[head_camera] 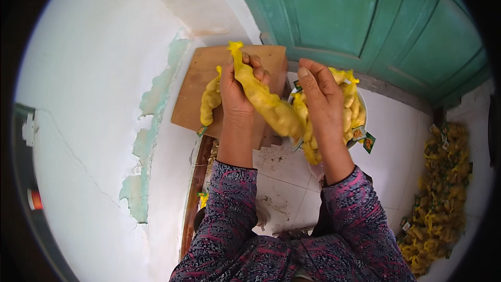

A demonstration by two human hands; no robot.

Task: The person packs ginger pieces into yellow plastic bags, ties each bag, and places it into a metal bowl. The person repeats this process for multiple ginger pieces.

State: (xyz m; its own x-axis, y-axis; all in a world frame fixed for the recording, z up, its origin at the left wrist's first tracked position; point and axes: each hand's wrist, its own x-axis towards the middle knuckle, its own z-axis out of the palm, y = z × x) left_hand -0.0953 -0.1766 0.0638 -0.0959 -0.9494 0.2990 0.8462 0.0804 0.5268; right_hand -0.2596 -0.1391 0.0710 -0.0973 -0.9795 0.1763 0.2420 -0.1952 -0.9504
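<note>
My left hand (pixel 238 90) grips a filled yellow mesh bag (pixel 270 103) near its upper end. The bag is long and lumpy with tan produce, tied off in a tuft at the top, and slants down to the right. My right hand (pixel 323 94) is raised beside it, thumb against the curled fingers, with nothing visible in them. Beneath that hand, a light-coloured basin (pixel 365 111) holds several more filled mesh bags (pixel 350 109) with green picture tags. Left of my left hand, another filled yellow bag (pixel 211 100) lies on a brown wooden board or box top (pixel 191 90).
A large heap of tagged yellow mesh bags (pixel 438 199) lies at the right along the wall. Behind the basin stands a green panelled door (pixel 336 11). A white wall with peeling paint (pixel 152 98) borders the left. Dirt marks the pale floor tiles (pixel 282 176).
</note>
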